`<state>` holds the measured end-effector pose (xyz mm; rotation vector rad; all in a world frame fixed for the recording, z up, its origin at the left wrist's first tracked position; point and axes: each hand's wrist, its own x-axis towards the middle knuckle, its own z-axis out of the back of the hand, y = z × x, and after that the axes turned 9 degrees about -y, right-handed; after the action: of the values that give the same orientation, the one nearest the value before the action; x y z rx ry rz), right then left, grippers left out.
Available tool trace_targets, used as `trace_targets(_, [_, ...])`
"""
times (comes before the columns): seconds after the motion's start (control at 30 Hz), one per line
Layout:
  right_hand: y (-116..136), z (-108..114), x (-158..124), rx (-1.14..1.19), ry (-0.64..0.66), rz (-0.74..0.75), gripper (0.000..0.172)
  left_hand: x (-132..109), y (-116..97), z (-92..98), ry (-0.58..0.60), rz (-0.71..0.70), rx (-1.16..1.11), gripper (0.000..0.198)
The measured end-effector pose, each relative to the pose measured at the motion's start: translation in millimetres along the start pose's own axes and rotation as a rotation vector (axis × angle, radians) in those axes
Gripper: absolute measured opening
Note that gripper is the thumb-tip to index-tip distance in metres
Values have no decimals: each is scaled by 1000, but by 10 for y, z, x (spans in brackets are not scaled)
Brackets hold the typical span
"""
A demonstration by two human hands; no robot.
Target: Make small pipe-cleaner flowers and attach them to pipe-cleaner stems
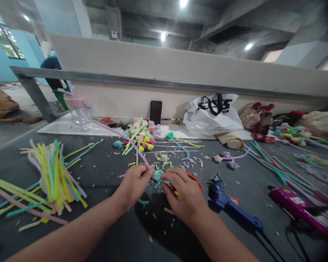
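My left hand (133,183) pinches a long lilac pipe cleaner (123,137) that runs up and to the left over the dark table (104,171). My right hand (184,193) is closed beside it, fingertips on a small teal pipe-cleaner piece (159,177) where the two hands meet. Red-handled scissors (197,180) lie partly hidden under my right hand; I cannot tell whether it grips them. Cut scraps in several colours litter the table around both hands.
A bundle of pastel pipe cleaners (53,174) lies at the left. A heap of finished pipe-cleaner flowers (142,134) sits behind the hands. A blue glue gun (229,203) and a magenta glue gun (300,207) lie to the right. A white plastic bag (213,114), a phone (155,112) and a clear jar (80,112) stand at the back.
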<state>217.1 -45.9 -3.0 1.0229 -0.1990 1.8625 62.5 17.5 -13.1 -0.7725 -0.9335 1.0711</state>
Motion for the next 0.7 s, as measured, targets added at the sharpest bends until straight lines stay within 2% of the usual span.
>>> trace_targets(0.2, [16, -10, -10, -63, 39, -2, 14, -24, 6, -27, -50, -6, 66, 27])
trace_targets(0.37, [6, -53, -21, -34, -16, -31, 13, -48, -21, -38, -63, -109, 94, 24])
trace_targets(0.57, [40, -143, -24, 57, -131, -289, 9, -91, 21, -33, -114, -347, 242, 26])
trace_targets(0.7, [86, -180, -27, 114, -154, -359, 14, -116, 75, -57, -152, -396, 355, 26])
